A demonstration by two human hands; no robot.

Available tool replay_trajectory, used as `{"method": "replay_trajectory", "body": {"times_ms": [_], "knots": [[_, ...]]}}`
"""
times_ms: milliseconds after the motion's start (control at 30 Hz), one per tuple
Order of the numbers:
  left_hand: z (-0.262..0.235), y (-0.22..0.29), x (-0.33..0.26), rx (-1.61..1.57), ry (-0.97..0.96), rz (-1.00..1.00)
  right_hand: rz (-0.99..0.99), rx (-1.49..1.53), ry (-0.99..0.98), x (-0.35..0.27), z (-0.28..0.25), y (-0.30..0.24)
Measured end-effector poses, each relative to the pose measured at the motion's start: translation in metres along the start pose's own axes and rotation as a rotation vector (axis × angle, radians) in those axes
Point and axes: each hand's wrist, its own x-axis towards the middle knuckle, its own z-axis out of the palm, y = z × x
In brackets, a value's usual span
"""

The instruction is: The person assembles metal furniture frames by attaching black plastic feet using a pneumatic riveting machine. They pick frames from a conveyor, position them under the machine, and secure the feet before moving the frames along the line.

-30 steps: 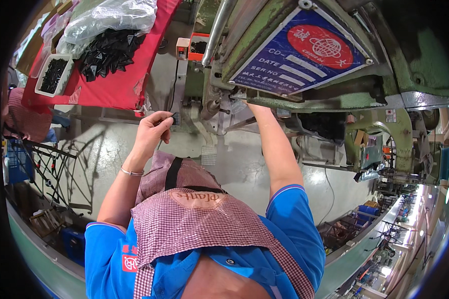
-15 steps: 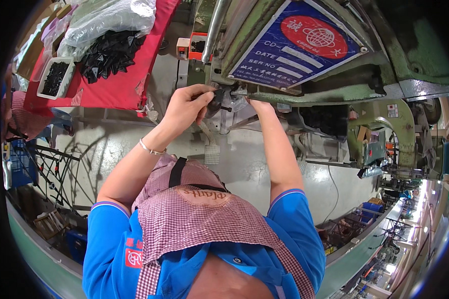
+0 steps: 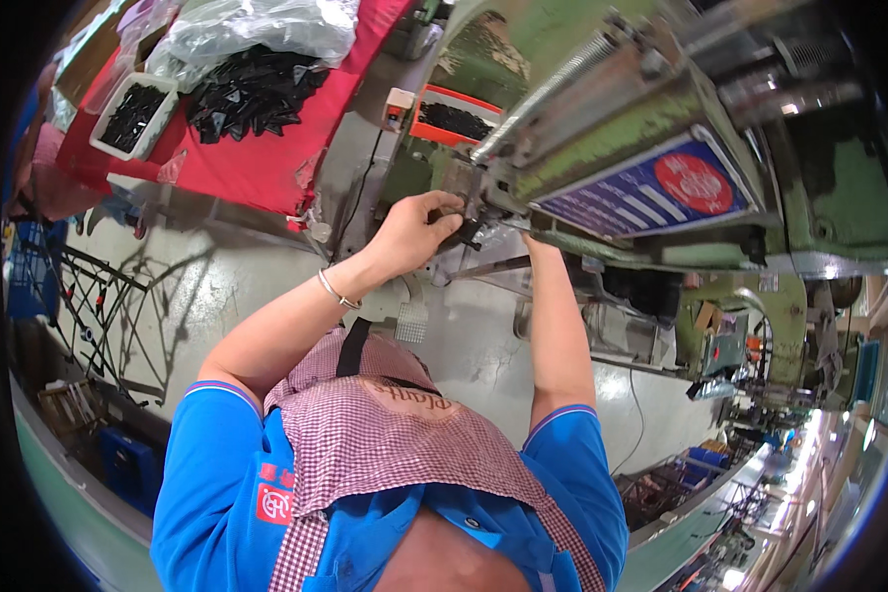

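Both hands work at the green press [image 3: 602,128]: left hand [image 3: 419,232] pinching a small dark part [image 3: 469,235] into its tooling, right hand [image 3: 531,240] hidden behind it, grip unclear; seating it squarely looks next

The table [image 3: 257,168] lies to the left of the machine [image 3: 602,109]. On it, a tray [image 3: 133,113] of small parts sits at the left edge, a loose pile of parts [image 3: 247,94] just right of the tray, and a plastic bag [image 3: 257,25] behind the pile. Both hands, the left hand [image 3: 414,232] and the right hand [image 3: 528,242], are up at the machine's front, below its sign [image 3: 651,192]. A small box [image 3: 454,116] sits on the machine, between table and sign.
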Motion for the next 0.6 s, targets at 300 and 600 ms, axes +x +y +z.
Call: {"method": "replay_trajectory", "body": {"times_ms": [300, 600], "knots": [[-0.048, -0.045, -0.035, -0.143, 0.045, -0.175, 0.151, 0.202, -0.238, 0.058, 0.016, -0.002], [-0.095, -0.101, -0.065, -0.193, 0.21, -0.31, 0.198, 0.217, -0.416, 0.0, 0.025, 0.002]]}}
